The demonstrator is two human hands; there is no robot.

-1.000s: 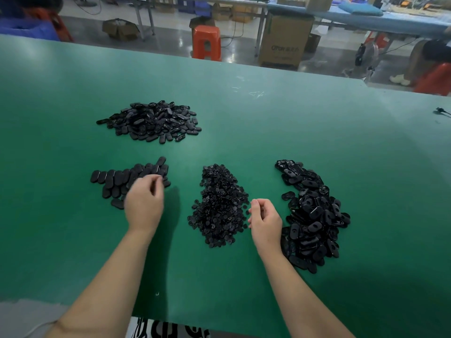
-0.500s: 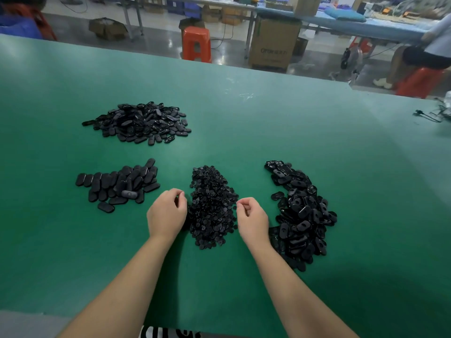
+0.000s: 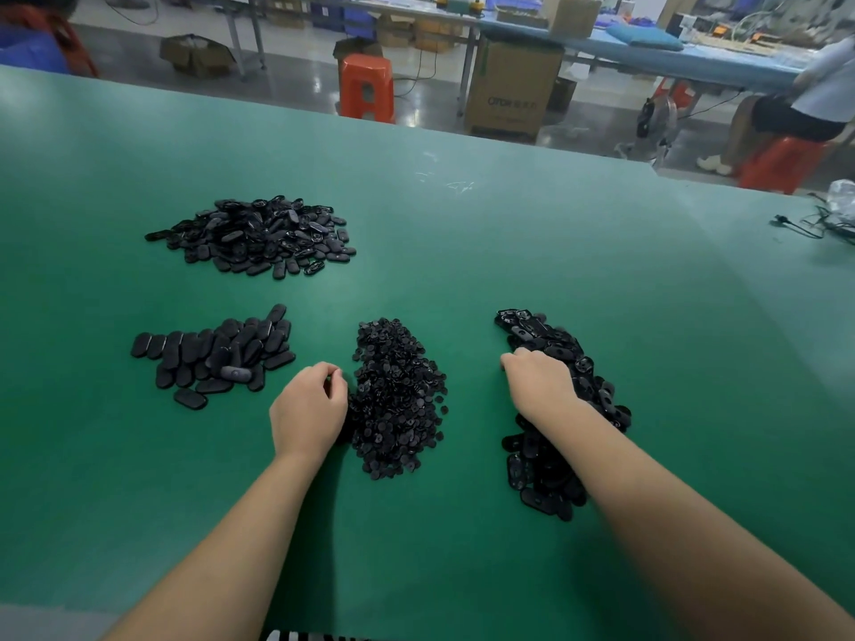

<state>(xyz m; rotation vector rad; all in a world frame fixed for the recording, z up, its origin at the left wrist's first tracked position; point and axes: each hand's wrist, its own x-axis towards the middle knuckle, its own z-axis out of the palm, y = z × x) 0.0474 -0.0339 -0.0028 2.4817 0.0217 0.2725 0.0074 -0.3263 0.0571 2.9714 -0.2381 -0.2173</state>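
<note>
Both curled: left hand (image 3: 309, 411) (beside discs (image 3: 398, 390)), right hand (image 3: 541, 386) on shells (image 3: 546, 474).

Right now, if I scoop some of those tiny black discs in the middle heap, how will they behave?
The tiny black discs lie loose in a low heap, so they probably scatter when pushed. Small and flat, they are likely light and may slip from a grip.

Left hand (image 3: 307, 411) and right hand (image 3: 541, 386): bare, lower centre of frame. Left forearm (image 3: 222, 548) and right forearm (image 3: 671, 515) bare too, uncovered down to the bottom edge. Thin strip of black-and-white striped fabric (image 3: 300, 636) at bottom edge, centre-left, between the arms. Only a sliver shows, garment type unclear.
</note>
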